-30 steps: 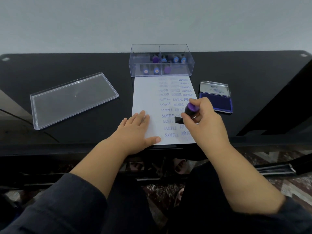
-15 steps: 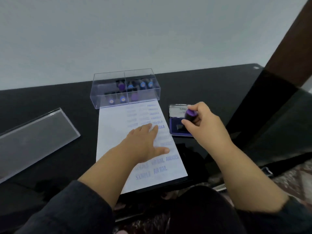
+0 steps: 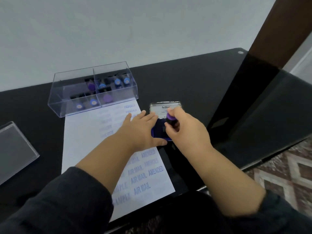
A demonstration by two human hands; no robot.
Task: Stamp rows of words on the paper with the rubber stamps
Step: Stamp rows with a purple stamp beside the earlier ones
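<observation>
A purple-capped black stamp (image 3: 170, 120) is pinched by the right hand (image 3: 184, 130) over the ink pad (image 3: 158, 132), while the blue-worded paper (image 3: 87, 146) is pressed by the left hand's (image 3: 141, 130) straight, slightly spread fingers.

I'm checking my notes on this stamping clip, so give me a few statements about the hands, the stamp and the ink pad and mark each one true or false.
1. The right hand grips a purple-topped stamp over the ink pad. True.
2. The left hand holds a second stamp. False: it lies flat on the paper, fingers straight.
3. The ink pad's lid is closed. False: it stands open.
4. The clear box at the paper's far end holds more stamps. True.
5. The paper is blank. False: words such as AIR MAIL and AMENDED are printed on it.
</observation>
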